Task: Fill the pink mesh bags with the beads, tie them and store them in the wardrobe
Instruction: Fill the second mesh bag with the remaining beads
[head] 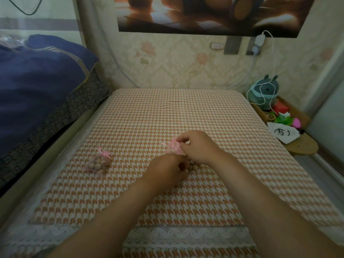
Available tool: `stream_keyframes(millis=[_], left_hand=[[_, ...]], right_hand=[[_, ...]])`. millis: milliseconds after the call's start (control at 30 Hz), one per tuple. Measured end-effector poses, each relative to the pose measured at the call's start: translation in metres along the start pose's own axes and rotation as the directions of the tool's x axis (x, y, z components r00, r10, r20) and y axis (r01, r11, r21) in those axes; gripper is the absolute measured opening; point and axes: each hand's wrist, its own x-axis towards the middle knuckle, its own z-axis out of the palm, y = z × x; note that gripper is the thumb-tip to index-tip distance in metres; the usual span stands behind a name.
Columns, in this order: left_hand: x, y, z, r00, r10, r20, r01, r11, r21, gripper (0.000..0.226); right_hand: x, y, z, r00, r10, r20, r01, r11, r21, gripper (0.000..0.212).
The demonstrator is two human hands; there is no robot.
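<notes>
Both of the person's hands work at the middle of the bed point(167, 112), which carries an orange-and-white houndstooth cover. The right hand point(199, 146) pinches the mouth of a pink mesh bag point(173, 148) between thumb and fingers point(181, 140), holding it just above the cover. The left hand point(165, 171) sits directly below the bag, its fingers curled around a few beads; whether the grip is fully closed cannot be told. A small cluster of loose beads point(192, 163) lies on the cover, touching the left hand and under the right wrist. A filled bag point(99, 162), drawn shut with pink ribbon, rests on the cover well apart to the left of the hands. Beyond the bed's left edge lies a navy quilt point(41, 81). Beyond its right edge stands a wooden tray point(296, 112) of toys, with floral wallpaper point(176, 64) behind.
</notes>
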Motion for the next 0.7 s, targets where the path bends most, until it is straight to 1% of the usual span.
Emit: stream_keyframes(millis=[67, 167, 267, 367, 433, 567, 633, 700], left_hand=[[-0.001, -0.001, -0.009, 1.0, 0.012, 0.001, -0.012, 0.998, -0.062, 0.016], [-0.002, -0.004, -0.026, 0.998, 0.006, -0.068, -0.019, 0.981, -0.192, 0.013], [0.002, -0.01, -0.043, 0.98, -0.076, -0.185, 0.015, 0.951, -0.308, 0.007], [0.008, -0.016, -0.053, 0.933, -0.169, -0.317, 0.04, 0.926, -0.376, 0.009], [0.015, -0.019, -0.053, 0.914, -0.199, -0.354, 0.045, 0.916, -0.399, 0.012], [0.027, -0.022, -0.046, 0.932, -0.195, -0.305, 0.073, 0.926, -0.37, 0.01], [0.031, -0.023, -0.04, 0.943, -0.153, -0.295, 0.062, 0.953, -0.296, 0.01], [0.033, -0.025, -0.034, 0.946, -0.096, -0.309, 0.043, 0.983, -0.176, 0.012]], right_hand=[[0.0, 0.0, 0.0, 1.0, -0.002, 0.003, 0.002, 1.0, -0.014, 0.031], [0.0, -0.001, -0.002, 1.0, -0.004, 0.005, 0.004, 1.0, -0.013, 0.028], [-0.002, -0.003, -0.004, 1.0, -0.002, 0.01, 0.002, 1.0, -0.003, 0.028], [-0.004, -0.004, -0.005, 1.0, -0.002, 0.009, 0.003, 1.0, -0.025, 0.031], [-0.005, -0.005, -0.006, 1.0, -0.006, 0.013, 0.006, 1.0, -0.028, 0.031], [-0.006, -0.005, -0.006, 1.0, 0.002, 0.007, -0.002, 1.0, -0.005, 0.031], [-0.005, -0.004, -0.007, 1.0, 0.001, 0.006, -0.001, 1.0, -0.005, 0.029], [-0.005, -0.003, -0.007, 1.0, -0.006, 0.013, 0.006, 1.0, -0.016, 0.026]])
